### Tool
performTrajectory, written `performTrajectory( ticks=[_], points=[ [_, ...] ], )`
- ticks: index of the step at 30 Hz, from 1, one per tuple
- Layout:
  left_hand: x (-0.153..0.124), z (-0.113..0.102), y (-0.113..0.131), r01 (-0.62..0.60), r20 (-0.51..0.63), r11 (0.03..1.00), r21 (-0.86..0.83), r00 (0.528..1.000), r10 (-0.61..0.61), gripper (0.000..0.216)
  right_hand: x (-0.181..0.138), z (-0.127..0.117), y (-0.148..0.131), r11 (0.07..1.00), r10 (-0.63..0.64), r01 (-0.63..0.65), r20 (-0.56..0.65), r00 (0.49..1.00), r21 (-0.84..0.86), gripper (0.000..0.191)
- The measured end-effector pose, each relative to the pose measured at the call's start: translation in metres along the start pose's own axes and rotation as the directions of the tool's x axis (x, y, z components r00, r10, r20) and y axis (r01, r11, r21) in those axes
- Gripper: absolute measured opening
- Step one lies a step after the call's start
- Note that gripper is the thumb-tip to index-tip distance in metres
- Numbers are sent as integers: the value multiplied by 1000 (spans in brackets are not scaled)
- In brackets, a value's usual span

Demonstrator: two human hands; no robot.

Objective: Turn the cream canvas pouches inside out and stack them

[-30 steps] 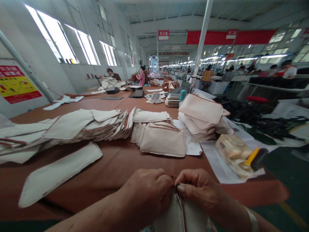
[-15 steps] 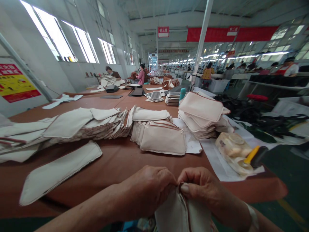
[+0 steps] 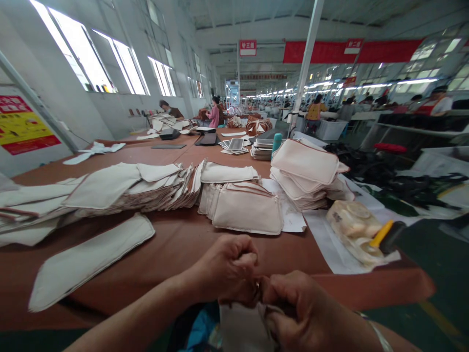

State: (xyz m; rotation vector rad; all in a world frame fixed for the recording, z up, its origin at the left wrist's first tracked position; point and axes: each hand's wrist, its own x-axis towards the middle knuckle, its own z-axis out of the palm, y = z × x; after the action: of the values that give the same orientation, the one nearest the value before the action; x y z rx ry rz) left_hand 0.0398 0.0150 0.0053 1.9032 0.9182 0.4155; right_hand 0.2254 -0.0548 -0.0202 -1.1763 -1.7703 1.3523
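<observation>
Both hands met at the near edge of the table (image 3: pixel 176 249), below its rim. The left hand (image 3: pixel 227 269) and the right hand (image 3: pixel 308 313) were curled tight, knuckle to knuckle, pinching the top of a cream fabric piece (image 3: pixel 242 327). A long flat panel (image 3: pixel 91 259) lay to the left on the table, with stacked pouches (image 3: pixel 247 210) beyond.

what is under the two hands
A cream fabric piece, gripped by the left hand and right hand; blue cloth shows beside it. The piece's top edge is hidden by the hands.
</observation>
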Motion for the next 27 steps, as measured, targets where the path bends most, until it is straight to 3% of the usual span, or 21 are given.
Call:
performTrajectory(
  ticks=[1, 3, 6, 8, 10, 13, 20, 27],
  points=[
    [1, -4, -2, 46, 37, 992, -117, 998, -41, 18, 0, -1, 3, 998, 24, -24, -9, 1000, 49, 11],
    [1, -9, -3, 24, 80, 978, -208, 997, -8, 25, -1, -6, 9, 985, 72, -64, -43, 996, 161, 20],
    [-2, -8, -3, -118, 64, 989, -91, 990, 124, 31, 0, -14, 14, 969, 83, -70, -46, 995, 236, 29],
    [-4, -3, -4, -138, 126, 988, -63, 981, 145, 32, 0, -16, 14, 969, 87, -74, -47, 995, 234, 30],
    [-4, 3, -6, -75, 199, 993, -93, 976, 92, 31, 0, -17, 12, 974, 92, -80, -48, 995, 210, 29],
    [-2, 8, -8, 49, 208, 991, -122, 978, -23, 34, -1, -16, 11, 992, 58, -52, -44, 997, 118, 28],
    [0, 11, -5, 86, 206, 981, -172, 977, -50, 39, -3, -13, 15, 990, 90, -76, -124, 988, 119, 18],
    [3, 26, -14, 272, 253, 928, -257, 945, -207, 31, -3, -11, 13, 998, 50, -41, -175, 983, 50, 12]
  ],
)
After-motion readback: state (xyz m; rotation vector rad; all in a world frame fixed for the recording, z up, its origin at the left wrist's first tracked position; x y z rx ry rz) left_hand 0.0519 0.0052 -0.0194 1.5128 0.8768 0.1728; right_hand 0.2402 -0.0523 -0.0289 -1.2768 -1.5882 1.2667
